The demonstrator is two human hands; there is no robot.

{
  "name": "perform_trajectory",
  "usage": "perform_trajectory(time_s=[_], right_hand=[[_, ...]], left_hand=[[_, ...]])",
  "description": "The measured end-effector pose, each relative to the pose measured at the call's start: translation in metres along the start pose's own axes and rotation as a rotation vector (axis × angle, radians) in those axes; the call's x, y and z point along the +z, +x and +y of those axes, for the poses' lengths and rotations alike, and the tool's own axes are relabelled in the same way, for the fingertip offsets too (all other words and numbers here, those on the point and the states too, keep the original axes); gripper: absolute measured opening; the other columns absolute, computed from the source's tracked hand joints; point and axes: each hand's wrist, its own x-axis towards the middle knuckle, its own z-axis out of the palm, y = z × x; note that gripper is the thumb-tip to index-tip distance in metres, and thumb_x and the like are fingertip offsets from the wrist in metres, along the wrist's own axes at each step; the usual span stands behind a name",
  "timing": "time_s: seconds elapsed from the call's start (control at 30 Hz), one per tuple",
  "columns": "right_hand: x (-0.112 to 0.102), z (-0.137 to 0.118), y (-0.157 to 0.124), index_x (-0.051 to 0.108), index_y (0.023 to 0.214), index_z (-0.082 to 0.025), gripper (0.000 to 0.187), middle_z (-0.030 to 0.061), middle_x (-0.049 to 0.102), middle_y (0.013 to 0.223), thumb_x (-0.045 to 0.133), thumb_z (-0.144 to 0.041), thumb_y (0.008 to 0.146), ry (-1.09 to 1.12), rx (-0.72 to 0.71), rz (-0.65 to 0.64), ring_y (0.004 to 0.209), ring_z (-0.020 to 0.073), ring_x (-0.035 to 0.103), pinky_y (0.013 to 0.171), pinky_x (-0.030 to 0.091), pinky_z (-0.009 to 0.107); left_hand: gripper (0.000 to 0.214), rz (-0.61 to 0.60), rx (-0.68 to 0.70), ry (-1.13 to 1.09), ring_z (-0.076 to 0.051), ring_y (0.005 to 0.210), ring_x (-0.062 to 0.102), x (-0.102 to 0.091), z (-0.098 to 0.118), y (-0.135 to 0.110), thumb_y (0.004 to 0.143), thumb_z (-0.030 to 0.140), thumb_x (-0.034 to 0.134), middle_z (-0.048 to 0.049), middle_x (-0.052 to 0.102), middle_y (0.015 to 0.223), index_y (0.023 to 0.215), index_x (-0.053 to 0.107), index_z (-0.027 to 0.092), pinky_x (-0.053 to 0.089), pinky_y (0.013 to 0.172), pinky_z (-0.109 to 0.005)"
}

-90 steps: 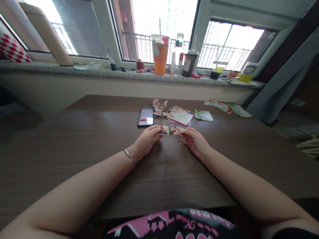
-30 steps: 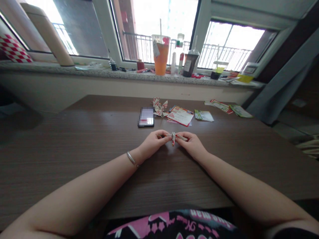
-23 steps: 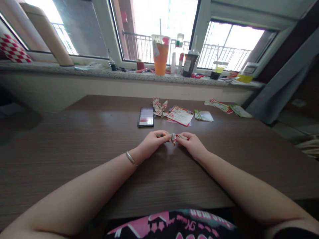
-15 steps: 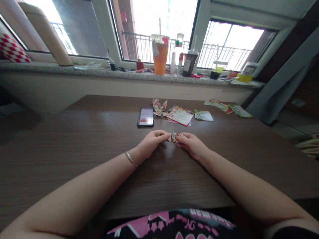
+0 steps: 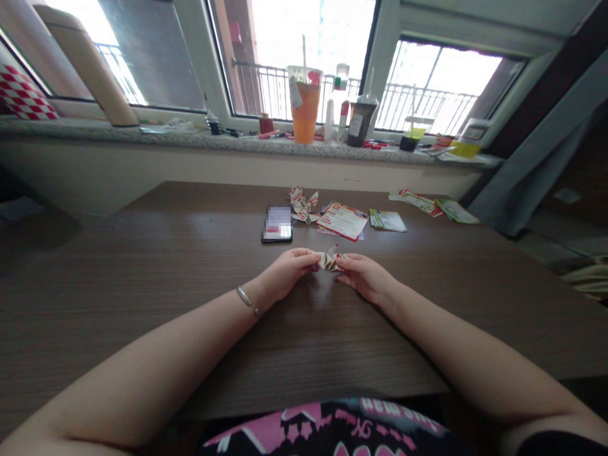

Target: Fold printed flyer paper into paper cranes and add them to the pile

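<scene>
Both ends of the folded paper (image 5: 329, 261) hide behind pinching fingers (image 5: 310, 258)

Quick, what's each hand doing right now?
Left hand: closed, pinching the folded paper.
Right hand: closed, pinching the same paper's other end.

No full word reliably read, pink and pale lettering on black shirt (image 5: 327, 427) distorted and cut off, print on red-edged card (image 5: 342, 220) and folded paper (image 5: 329, 261) too small to be deciphered, phone screen (image 5: 279, 221) pixelated (nothing legible there), dark cup's label (image 5: 357, 124) blurred.
</scene>
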Motion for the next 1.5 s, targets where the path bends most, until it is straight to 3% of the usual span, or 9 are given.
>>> perform_trajectory(time_s=[0.4,0.87,1.07,1.5], right_hand=[[-0.0021,0.0000,0.0012,0.071,0.086,-0.018,0.020,0.0033,0.072,0.084,0.076,-0.028,0.070,-0.009,-0.023,-0.028,0.076,0.0146,0.064,0.067,0.051,0.026],[-0.0013,-0.0004,0.0047,0.069,0.088,-0.018,0.018,0.0022,0.072,0.081,0.072,-0.026,0.072,0.067,0.009,-0.055,0.074,0.0139,0.065,0.064,0.048,0.024],[-0.0006,-0.0012,0.0039,0.069,0.087,-0.018,0.019,0.0024,0.072,0.082,0.073,-0.027,0.071,0.057,-0.003,-0.065,0.074,0.0142,0.065,0.065,0.049,0.025],[-0.0029,0.0022,0.0055,0.069,0.089,-0.018,0.021,0.0040,0.072,0.082,0.072,-0.032,0.074,0.004,-0.040,-0.077,0.076,0.0160,0.066,0.070,0.051,0.028]], left_hand=[[0.025,-0.056,0.022,-0.094,-0.015,0.076,0.062,0.0013,-0.0019,0.0027,0.068,0.032,0.078,-0.0077,0.070,0.080,0.076,0.070,0.010,0.046,0.079,-0.028],[0.012,-0.017,-0.025,-0.140,-0.015,0.077,0.064,0.0007,-0.0008,0.0038,0.078,0.021,0.069,-0.0091,0.070,0.082,0.080,0.067,0.010,0.051,0.072,-0.025],[0.009,0.006,-0.082,-0.177,-0.013,0.073,0.063,-0.0009,-0.0012,0.0050,0.077,0.017,0.068,-0.0073,0.069,0.082,0.081,0.069,0.009,0.051,0.065,-0.023],[0.009,-0.004,-0.084,-0.156,-0.013,0.074,0.062,-0.0010,0.0006,0.0029,0.077,0.018,0.070,-0.0073,0.069,0.082,0.081,0.068,0.010,0.051,0.067,-0.024]])
